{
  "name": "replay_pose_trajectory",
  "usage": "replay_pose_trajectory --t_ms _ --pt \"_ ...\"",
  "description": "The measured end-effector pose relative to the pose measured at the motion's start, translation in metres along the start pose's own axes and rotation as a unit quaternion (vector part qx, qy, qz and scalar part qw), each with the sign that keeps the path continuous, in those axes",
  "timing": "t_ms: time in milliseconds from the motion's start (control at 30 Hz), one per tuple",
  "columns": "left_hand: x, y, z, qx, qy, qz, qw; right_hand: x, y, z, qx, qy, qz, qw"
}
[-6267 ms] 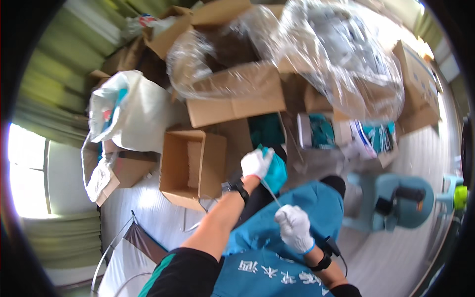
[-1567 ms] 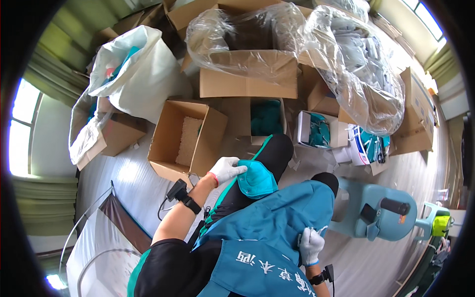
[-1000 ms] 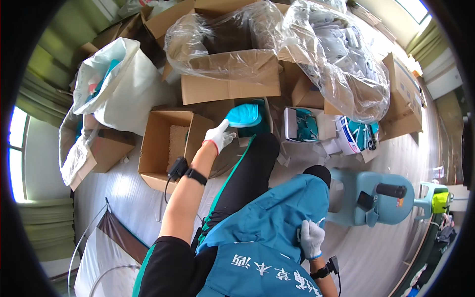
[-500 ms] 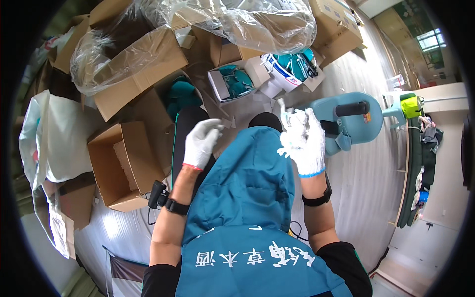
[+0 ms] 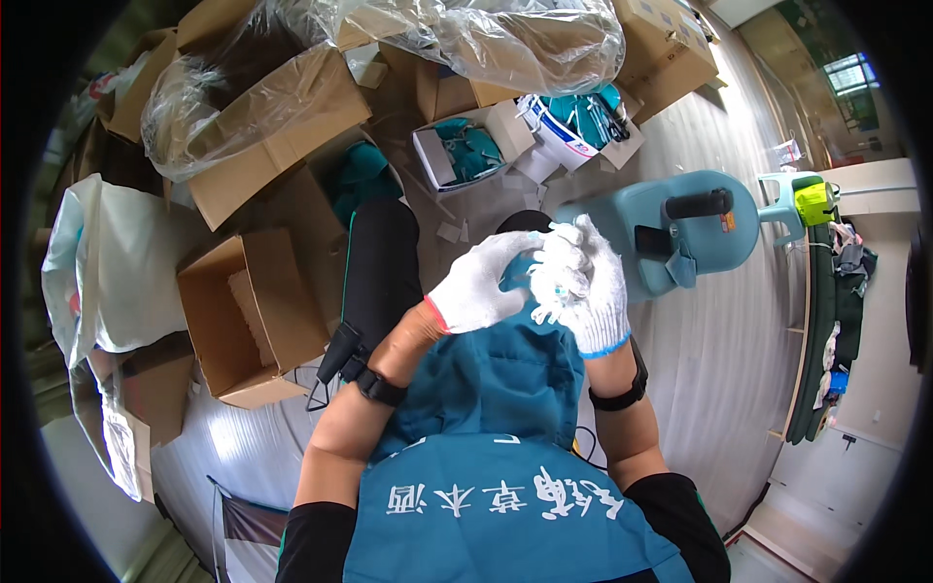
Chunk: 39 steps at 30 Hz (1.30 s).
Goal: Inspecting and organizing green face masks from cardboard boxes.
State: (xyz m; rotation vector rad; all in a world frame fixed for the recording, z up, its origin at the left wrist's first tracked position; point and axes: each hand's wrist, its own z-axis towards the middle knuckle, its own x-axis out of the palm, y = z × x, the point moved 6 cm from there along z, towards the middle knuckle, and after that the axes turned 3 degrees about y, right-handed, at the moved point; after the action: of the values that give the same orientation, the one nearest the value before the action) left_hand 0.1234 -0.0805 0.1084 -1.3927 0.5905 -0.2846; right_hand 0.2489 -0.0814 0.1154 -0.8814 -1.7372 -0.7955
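Note:
My right hand (image 5: 604,301), in a white knit glove with a blue cuff, is closed around a small white bundle with frayed, stringy ends (image 5: 552,303). Its exact kind is hard to make out. Just left of it is my left hand (image 5: 478,286), in a white glove with a red cuff edge. The left thumb and fingers are apart, with fingertips close to the bundle; whether they touch it cannot be told. Both hands are above the blue apron (image 5: 476,389) on my lap.
A blue-grey stool-like seat (image 5: 731,233) with a dark phone (image 5: 652,240) stands to the right. An open cardboard box (image 5: 216,321) is at the left. Ahead are a small box of green pieces (image 5: 470,153), a white container (image 5: 559,155) and plastic-lined cartons (image 5: 282,126).
My left hand has moved right, from over the left knee to beside the white bundle. My right hand has shifted slightly left and down, still holding it.

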Motion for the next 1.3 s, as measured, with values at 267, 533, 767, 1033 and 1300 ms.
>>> replay_pose_trajectory --t_ms 267,533,767,1033,1300 --pt "0.02 0.025 -0.008 0.073 -0.058 0.089 0.992 -0.02 -0.007 0.004 0.042 -0.071 0.021 0.996" --pt "0.028 0.007 -0.038 -0.097 0.073 0.099 0.988 -0.058 0.002 0.009 -0.03 -0.222 -0.033 0.974" --pt "0.018 0.011 -0.05 -0.134 0.072 0.093 0.984 -0.043 -0.034 -0.012 -0.109 -0.167 -0.43 0.881" --pt "0.03 0.036 -0.056 -0.205 0.144 0.048 0.967 -0.021 -0.031 -0.019 -0.033 -0.05 -0.159 0.985" --pt "0.035 0.038 -0.051 -0.167 0.148 0.069 0.972 -0.062 -0.023 -0.009 -0.11 -0.2 -0.399 0.888"
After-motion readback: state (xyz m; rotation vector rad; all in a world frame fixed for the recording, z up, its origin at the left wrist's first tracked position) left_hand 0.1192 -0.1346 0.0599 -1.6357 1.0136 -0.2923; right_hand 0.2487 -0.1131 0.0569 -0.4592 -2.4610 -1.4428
